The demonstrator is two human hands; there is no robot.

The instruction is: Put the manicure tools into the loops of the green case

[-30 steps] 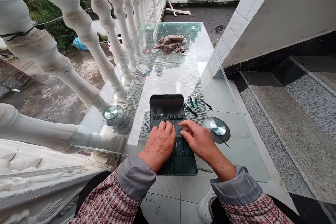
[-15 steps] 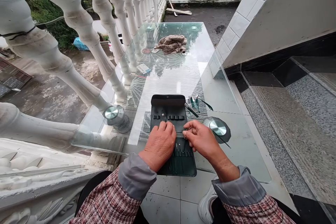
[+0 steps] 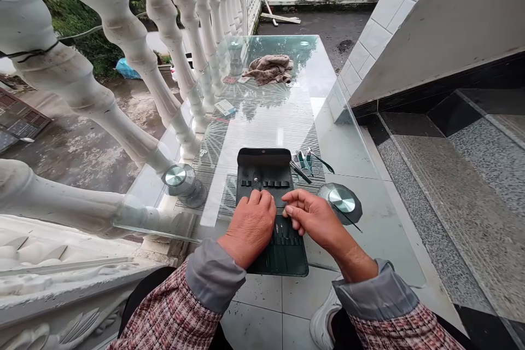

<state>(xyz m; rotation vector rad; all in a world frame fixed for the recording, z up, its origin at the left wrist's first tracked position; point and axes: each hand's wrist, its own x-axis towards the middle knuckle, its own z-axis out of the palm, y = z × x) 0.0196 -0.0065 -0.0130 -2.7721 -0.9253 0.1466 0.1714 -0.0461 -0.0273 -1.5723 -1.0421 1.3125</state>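
Observation:
A black manicure case (image 3: 263, 159) lies unfolded on the glass table, with elastic loops across both halves. A couple of slim metal tools (image 3: 281, 228) sit in its lower loops. My left hand (image 3: 250, 221) rests on the left side of the case, fingers together and bent down onto it; its fingertips are partly hidden. Over the right side my right hand (image 3: 314, 219) is closed in a pinch, and what lies between thumb and fingers is too small to make out. Nail clippers (image 3: 304, 161) and other small tools lie beyond the case, to the right.
The glass table (image 3: 356, 147) has round metal-capped legs (image 3: 342, 199). A thin dark stick (image 3: 348, 219) lies near the right leg. Farther back are a crumpled brown cloth (image 3: 270, 69) and a small box (image 3: 225, 108). White balusters (image 3: 151, 65) stand left, stone steps (image 3: 447, 175) right.
My right hand has shifted slightly left over the case, and its fingers have moved a little. My left hand stays in place on the case.

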